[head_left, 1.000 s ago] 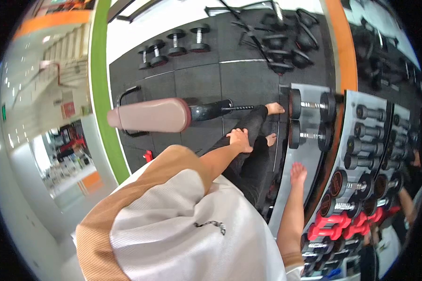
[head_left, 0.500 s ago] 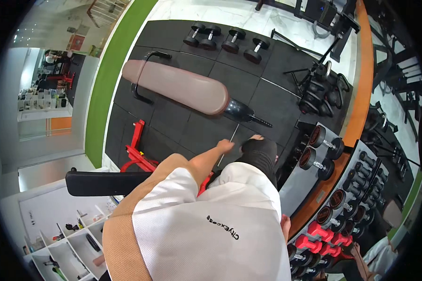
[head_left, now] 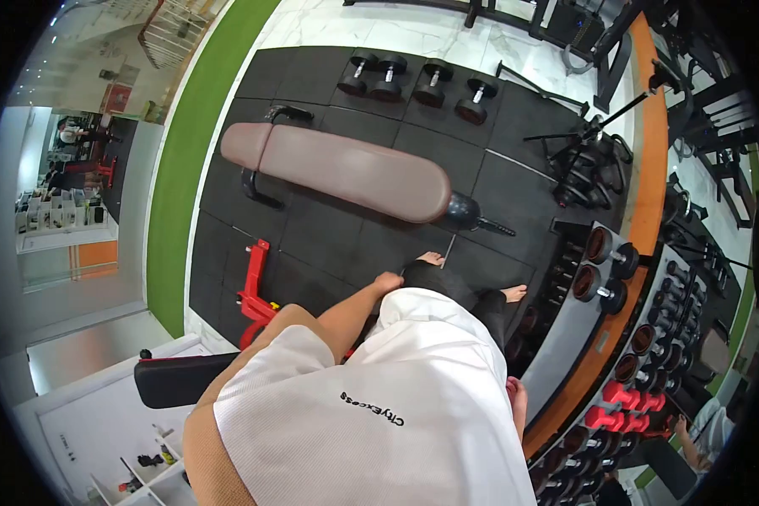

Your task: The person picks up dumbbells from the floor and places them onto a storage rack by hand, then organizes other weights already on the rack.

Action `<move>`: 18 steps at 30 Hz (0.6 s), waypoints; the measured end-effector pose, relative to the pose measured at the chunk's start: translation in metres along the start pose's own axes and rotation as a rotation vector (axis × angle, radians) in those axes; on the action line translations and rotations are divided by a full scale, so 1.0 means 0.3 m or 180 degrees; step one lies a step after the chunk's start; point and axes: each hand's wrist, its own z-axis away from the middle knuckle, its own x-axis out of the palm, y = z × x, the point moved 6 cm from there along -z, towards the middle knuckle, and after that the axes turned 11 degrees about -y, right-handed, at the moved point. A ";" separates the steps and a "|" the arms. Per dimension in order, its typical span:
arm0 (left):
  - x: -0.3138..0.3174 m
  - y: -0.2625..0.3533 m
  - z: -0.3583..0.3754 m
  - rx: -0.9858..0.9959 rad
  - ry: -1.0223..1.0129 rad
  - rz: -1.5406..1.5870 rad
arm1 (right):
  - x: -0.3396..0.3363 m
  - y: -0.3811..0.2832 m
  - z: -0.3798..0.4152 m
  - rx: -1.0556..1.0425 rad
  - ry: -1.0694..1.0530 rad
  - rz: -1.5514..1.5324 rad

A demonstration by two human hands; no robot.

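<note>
My left hand [head_left: 387, 282] hangs in front of my left thigh, fingers curled closed, with nothing visible in it. At my right side, beside the white shirt [head_left: 354, 438], my right hand [head_left: 516, 395] shows only in part, fingers curled in and no object visible. Nearest to it is the dumbbell rack [head_left: 557, 341], which carries black dumbbells [head_left: 599, 289]. Ahead of me stands a brown padded bench [head_left: 354, 173], apart from both hands. My bare feet [head_left: 514, 293] are on the dark floor mats.
Several black dumbbells [head_left: 431, 83] lie on the mat beyond the bench. A red metal frame [head_left: 255, 287] and a black pad [head_left: 177, 379] are at my left. Kettlebells [head_left: 586, 173] stand far right. A mirror [head_left: 649, 363] reflects the rack and a person.
My view has shifted as I step, and the rack and bench now appear further right. My left hand has swung back toward my body. Both feet now show more.
</note>
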 end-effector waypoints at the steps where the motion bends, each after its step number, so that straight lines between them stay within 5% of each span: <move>1: -0.059 -0.022 0.005 0.0067 -0.0074 0.0083 | 0.063 0.061 0.019 0.0022 0.0008 0.0008; 3: -0.172 -0.084 0.069 -0.0390 0.0159 0.1451 | 0.157 0.176 0.029 0.0042 -0.0035 0.0386; 8: -0.404 -0.189 0.161 -0.0804 0.0410 0.1297 | 0.350 0.328 0.137 -0.0106 0.0198 0.1814; 10: -0.446 -0.217 0.164 -0.0923 0.0303 0.0962 | 0.378 0.410 0.177 -0.0347 0.0278 0.0519; 18: -0.362 -0.062 0.128 -0.0601 -0.0092 0.0026 | 0.487 0.794 0.100 -0.0458 0.0119 -0.1435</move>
